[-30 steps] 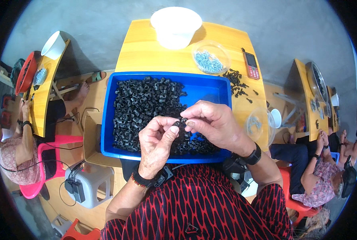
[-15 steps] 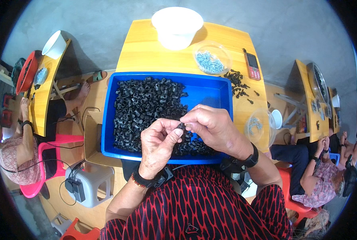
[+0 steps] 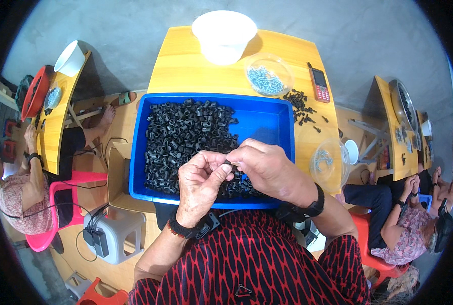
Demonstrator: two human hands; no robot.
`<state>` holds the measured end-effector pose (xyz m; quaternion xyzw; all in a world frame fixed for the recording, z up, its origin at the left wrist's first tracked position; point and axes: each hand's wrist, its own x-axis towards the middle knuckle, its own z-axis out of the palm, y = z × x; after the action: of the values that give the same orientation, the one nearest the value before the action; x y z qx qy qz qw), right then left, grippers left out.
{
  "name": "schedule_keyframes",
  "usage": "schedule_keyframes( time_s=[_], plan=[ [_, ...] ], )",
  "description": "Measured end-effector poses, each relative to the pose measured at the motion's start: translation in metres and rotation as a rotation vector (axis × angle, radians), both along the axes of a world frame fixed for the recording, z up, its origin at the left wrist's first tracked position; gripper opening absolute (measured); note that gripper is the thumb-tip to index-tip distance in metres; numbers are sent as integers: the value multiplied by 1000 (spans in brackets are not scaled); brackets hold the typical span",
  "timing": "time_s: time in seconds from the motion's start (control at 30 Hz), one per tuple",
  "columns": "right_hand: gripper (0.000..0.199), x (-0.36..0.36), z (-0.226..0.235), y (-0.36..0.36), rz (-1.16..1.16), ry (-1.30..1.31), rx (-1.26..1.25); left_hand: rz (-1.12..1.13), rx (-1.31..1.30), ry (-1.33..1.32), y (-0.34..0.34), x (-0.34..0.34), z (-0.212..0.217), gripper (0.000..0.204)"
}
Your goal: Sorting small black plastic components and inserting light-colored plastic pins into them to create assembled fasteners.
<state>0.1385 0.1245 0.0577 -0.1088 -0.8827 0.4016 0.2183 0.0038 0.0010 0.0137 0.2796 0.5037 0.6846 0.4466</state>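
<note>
The left hand (image 3: 202,184) is curled nearly closed, its thumb and fingertips pinching a small black plastic fitting (image 3: 228,163) just above the near edge of the blue rectangular plastic tray (image 3: 267,118). The right hand (image 3: 268,169) meets it from the other side, fingers bent and drawn together, its fingertips pressed to the same small part, so both hands pinch one piece between them. Whether the right hand also holds something tiny against the fitting cannot be told; the fingers hide the contact.

Going left to right across the yellow wooden table (image 3: 186,66): the tray's left and middle are filled with a deep heap of loose black plastic fittings (image 3: 186,137), while its right part shows bare blue floor. Behind the tray stands a white plastic bowl (image 3: 224,33), then a clear round bowl of small silvery screws (image 3: 268,77), then a small scatter of black pieces on the tabletop (image 3: 300,105), and a red mobile phone (image 3: 319,84). At the table's right edge sits a second clear bowl with a few small parts (image 3: 328,163).

Judging from how things lie, the work looks far from finished: the heap in the tray is large, the scatter set apart on the table is small by comparison, and one piece is in hand.

At neighbouring tables, other people sit at similar work on either side.
</note>
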Motion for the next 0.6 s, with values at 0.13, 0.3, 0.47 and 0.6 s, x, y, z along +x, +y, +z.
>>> schedule_keyframes(
  time_s=[0.13,0.3,0.47,0.6],
  plan=[
    [35,4,2,-1,28,-74,146,1,-29,49,2,1,-1,10],
    [23,5,6,-4,71,-62,202,-13,-40,56,0,-1,-2,8],
    [24,8,10,-10,43,-27,215,-20,3,43,0,-1,-4,5],
    [28,8,8,-12,2,-39,137,-36,-18,26,-2,-3,-1,5]
  ],
)
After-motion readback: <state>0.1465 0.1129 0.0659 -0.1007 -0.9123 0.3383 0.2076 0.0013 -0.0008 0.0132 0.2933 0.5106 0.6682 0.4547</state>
